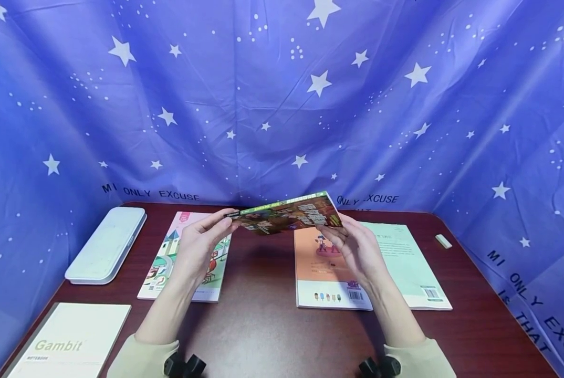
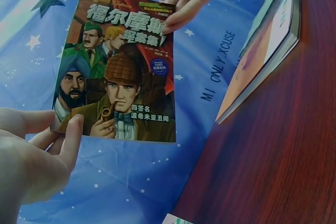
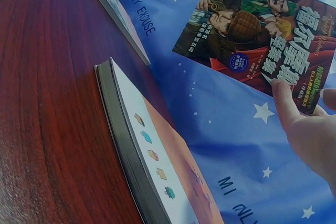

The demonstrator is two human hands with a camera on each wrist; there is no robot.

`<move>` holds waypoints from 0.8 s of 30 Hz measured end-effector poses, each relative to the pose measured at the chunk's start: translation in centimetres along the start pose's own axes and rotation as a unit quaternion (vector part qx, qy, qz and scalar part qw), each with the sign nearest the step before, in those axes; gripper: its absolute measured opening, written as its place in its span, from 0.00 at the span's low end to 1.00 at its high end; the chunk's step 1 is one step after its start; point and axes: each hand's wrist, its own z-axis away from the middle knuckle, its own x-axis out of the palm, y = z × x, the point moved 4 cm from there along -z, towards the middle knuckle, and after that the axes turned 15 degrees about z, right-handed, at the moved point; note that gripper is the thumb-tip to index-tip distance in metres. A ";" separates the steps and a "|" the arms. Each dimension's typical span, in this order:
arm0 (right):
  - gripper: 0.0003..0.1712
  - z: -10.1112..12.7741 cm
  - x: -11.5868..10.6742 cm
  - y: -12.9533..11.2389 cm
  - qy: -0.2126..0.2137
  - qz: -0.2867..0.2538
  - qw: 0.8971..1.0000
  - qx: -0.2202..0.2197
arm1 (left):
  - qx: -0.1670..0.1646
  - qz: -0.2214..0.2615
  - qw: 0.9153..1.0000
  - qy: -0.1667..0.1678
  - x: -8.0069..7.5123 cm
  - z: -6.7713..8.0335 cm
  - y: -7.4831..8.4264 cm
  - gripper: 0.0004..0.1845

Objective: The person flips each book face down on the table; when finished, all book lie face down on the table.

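Note:
I hold a thin book [image 1: 286, 214] with a detective in a deerstalker on its cover [image 2: 118, 72], nearly flat in the air above the dark red table [image 1: 258, 320]. My left hand [image 1: 225, 219] pinches its left edge, with the thumb [image 2: 71, 137] on the cover's corner. At the other end, my right hand [image 1: 331, 228] holds the right edge, and a fingertip [image 3: 286, 103] presses on the cover [image 3: 252, 30] beside the title. Both forearms reach in from the near edge.
On the table lie a white pencil case [image 1: 106, 244], an illustrated pink book [image 1: 168, 262], an orange book [image 1: 320, 273] overlapping a mint-green one [image 1: 405, 257], a Gambit notebook [image 1: 69, 341] and a white eraser [image 1: 443, 241]. Starry blue cloth [image 1: 282, 105] walls in three sides.

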 end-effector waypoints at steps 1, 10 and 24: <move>0.19 0.0 0.0 0.0 0.003 -0.005 1.000 0.001 | 0.000 0.012 1.000 -0.005 0.0 0.0 0.0 0.20; 0.19 0.3 0.0 0.0 0.013 0.040 0.999 -0.014 | 0.013 0.035 0.999 -0.007 0.1 0.1 0.1 0.14; 0.30 0.3 -0.2 0.1 0.061 0.025 0.998 0.013 | -0.011 0.001 1.000 0.022 0.0 0.3 -0.1 0.13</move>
